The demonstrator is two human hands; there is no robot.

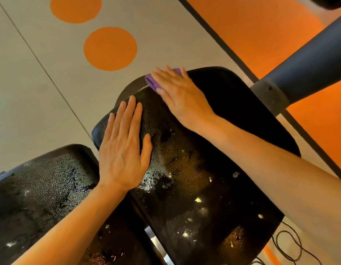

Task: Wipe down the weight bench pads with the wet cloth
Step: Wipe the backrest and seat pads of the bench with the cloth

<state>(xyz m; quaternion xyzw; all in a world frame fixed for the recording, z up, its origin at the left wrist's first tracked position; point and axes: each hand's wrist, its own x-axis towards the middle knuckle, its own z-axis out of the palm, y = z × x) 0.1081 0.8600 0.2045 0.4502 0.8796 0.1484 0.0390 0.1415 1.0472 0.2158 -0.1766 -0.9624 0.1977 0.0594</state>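
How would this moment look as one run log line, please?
step: wiping | right hand: presses purple cloth flat at far end of pad | left hand: flat on pad, steadying | surface: wet

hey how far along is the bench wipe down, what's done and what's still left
Looks done: the smaller pad and the near part of the long pad glisten with wet patches. In hand: the right hand presses the purple cloth flat near the long pad's far end, while the left hand rests flat on it. Likely left: the far right area there, which looks dark and dull.
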